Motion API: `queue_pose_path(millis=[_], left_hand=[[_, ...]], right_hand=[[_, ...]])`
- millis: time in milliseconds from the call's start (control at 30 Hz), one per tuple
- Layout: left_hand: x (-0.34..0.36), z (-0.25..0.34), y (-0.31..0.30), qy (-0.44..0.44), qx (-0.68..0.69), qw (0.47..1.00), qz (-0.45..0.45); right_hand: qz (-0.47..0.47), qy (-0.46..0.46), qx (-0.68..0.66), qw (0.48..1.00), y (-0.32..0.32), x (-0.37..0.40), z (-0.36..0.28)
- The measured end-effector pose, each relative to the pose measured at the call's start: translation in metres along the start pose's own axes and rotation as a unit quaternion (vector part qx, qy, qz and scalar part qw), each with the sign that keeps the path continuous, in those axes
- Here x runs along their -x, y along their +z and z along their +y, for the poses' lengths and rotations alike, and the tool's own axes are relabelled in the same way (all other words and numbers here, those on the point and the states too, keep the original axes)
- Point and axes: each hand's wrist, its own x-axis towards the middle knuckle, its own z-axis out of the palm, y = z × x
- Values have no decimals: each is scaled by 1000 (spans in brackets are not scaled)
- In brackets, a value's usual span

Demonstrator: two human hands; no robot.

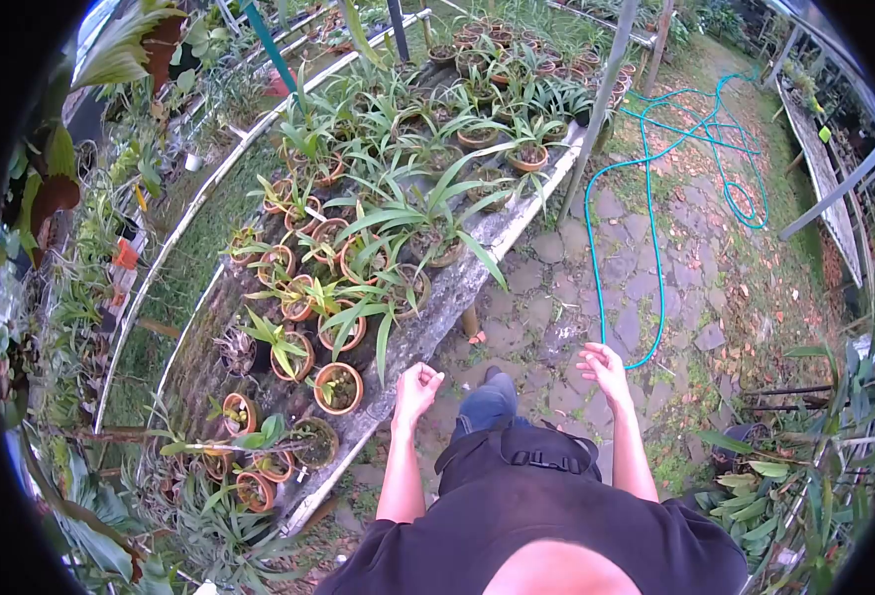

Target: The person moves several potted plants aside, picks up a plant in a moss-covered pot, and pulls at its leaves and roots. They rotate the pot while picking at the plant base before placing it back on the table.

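Observation:
My left hand (416, 393) hangs beside the near edge of a long planting bench (412, 349), its fingers curled in with nothing showing in them. Closest to it on the bench stands a clay pot (339, 388) with a small plant inside. Out over the stone path, my right hand (606, 374) is held with its fingers loosely apart, touching nothing. The teal garden hose (596, 268) lies on the ground beyond that hand. A larger potted plant with long strap leaves (427, 213) leans over the bench edge further ahead.
Rows of potted plants (298, 293) cover the bench. A grey metal post (601, 109) rises at its path side. Stone paving (626, 233) with scattered leaves runs ahead. To the right are leafy plants (755, 496) and a raised plank (819, 169).

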Motion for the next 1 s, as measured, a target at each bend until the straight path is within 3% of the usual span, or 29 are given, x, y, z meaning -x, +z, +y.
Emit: queue_pose_path(millis=[67,333,533,633,733,800,967,1000], left_hand=[[-7,6,9,-7,-36,999,4],[-47,50,41,-20,57,998,-25],[-36,45,57,-87,-4,993,81],[-28,25,79,-79,15,978,192],[-17,45,101,-100,214,930,282],[-18,55,110,-120,246,910,312],[-22,78,121,-183,292,858,382],[-27,75,128,-153,327,842,400]], right_hand=[[2,16,42,999,-7,-7,-19],[-25,7,37,999,-35,-79,-61],[-128,20,48,990,-33,-164,-85],[-169,-20,147,974,-33,-215,-101],[-210,-85,112,968,-32,-237,-131],[-247,-103,114,957,-36,-258,-141],[-313,-51,141,938,-43,-285,-163],[-314,-41,162,935,-43,-286,-168]])
